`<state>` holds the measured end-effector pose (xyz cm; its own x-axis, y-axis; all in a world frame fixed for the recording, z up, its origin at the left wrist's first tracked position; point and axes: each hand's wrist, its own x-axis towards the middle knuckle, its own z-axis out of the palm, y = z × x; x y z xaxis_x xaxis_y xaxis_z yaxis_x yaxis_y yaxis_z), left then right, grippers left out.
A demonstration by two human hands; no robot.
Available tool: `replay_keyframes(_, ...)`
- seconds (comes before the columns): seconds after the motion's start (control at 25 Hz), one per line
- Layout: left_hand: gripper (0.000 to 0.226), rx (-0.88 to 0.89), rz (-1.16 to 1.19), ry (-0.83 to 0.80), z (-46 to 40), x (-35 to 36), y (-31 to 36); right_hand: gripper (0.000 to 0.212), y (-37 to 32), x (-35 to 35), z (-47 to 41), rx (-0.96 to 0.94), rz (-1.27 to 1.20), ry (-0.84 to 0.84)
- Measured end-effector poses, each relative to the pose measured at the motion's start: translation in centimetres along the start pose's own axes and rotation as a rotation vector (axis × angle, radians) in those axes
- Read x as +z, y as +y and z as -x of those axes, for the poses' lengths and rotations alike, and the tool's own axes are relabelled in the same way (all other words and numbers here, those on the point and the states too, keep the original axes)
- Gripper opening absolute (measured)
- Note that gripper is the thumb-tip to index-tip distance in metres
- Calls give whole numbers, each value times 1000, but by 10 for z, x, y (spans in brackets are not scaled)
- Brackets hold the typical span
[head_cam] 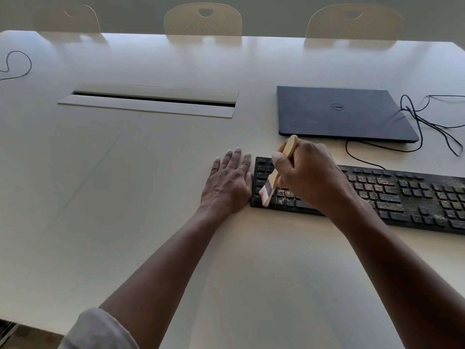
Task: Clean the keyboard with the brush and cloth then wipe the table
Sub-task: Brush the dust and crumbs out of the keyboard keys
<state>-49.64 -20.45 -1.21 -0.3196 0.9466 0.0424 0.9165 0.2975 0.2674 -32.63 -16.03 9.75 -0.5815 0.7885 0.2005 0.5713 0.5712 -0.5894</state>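
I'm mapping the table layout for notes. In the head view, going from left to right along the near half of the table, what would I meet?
Left hand flat on the table → brush → right hand gripping the brush → crumb-covered right part of the keyboard.

The desk lies bare to the left of the keyboard and along the near edge, giving wide passage there. The left hand lies flat just beside the keyboard's left end, blocking that side. Behind the keyboard, a closed laptop and looping cables crowd the right rear. A raised cable slot interrupts the middle. 3 chairs line the far edge.
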Motion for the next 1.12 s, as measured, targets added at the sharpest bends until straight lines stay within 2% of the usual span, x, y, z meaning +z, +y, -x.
replay_keyframes(0.08,57,-7,10,-11,-1,-1,0,22,-5,8,-2,-19,-43,45)
replay_keyframes(0.28,56,-6,7,-11,-1,0,0,24,-5,12,3,14,-15,-79)
replay_keyframes(0.48,57,-6,4,-19,-1,-2,1,23,-7,11,-4,-16,-37,24)
replay_keyframes(0.68,56,-6,-1,-17,-1,-2,1,24,-4,7,6,9,-12,-145)
replay_keyframes(0.88,56,0,-2,-6,-1,-1,0,19,1,5,12,-66,-48,-43)
replay_keyframes(1.12,56,0,-10,-1,-2,2,-1,20,9,-9,34,-34,-6,144)
